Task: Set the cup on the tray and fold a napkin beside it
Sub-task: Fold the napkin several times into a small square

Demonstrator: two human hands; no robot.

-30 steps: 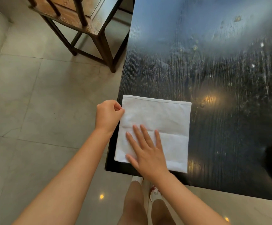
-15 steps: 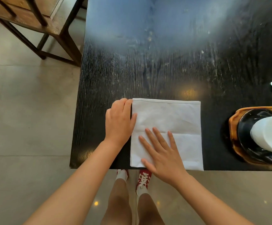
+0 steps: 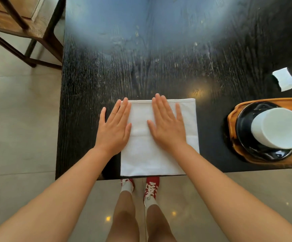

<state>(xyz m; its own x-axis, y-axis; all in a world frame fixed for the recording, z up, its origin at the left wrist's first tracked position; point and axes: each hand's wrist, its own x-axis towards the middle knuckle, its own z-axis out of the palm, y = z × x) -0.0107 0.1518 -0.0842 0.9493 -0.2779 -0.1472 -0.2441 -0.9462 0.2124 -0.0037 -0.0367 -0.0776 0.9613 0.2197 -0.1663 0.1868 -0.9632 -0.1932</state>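
Observation:
A white napkin (image 3: 141, 154) lies flat near the front edge of the black table (image 3: 141, 67), with a faint crease across its middle. My left hand (image 3: 114, 128) rests flat, fingers apart, over the napkin's left edge. My right hand (image 3: 167, 126) presses flat on the napkin's upper middle. To the right, a white cup (image 3: 277, 128) stands on a black saucer (image 3: 246, 137), which sits on a wooden tray (image 3: 232, 119). Neither hand holds anything.
Two small white folded papers (image 3: 284, 81) lie behind the tray at the right. A wooden chair (image 3: 19, 23) stands off the table's left corner. The table's front edge runs just under the napkin, above my red shoes (image 3: 152, 186).
My left hand has opened from a fist at the napkin's left edge to a flat palm. My right hand slid up the napkin. The view shifted right, showing the tray and cup.

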